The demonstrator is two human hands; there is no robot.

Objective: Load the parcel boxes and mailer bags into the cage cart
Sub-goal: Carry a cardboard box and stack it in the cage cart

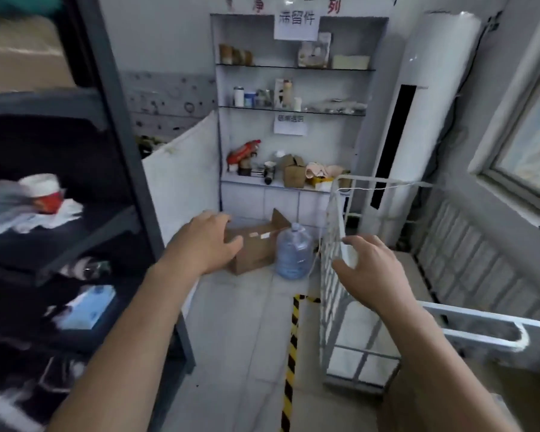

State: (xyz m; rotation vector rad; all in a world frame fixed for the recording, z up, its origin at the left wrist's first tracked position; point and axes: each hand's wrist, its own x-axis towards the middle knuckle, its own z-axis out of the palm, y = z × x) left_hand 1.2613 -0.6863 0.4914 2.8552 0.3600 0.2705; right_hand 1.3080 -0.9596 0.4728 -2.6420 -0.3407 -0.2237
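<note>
one floor lane (pixel 247 322) lies between shelf rack (pixel 128 169) and cage cart (pixel 332 275) edge.

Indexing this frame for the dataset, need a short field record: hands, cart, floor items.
left hand: open, empty, stretched forward, overlaps the cardboard box in this view
right hand: open, empty, fingers by the cart's mesh side; contact unclear
cage cart: white wire mesh, at right; contents unclear
cardboard box: on floor, flaps open, below the wall shelves
water jug: upright, between box and cart
hazard tape: yellow-black strip on floor beside cart
rack: at left, dark items, blurred
</note>
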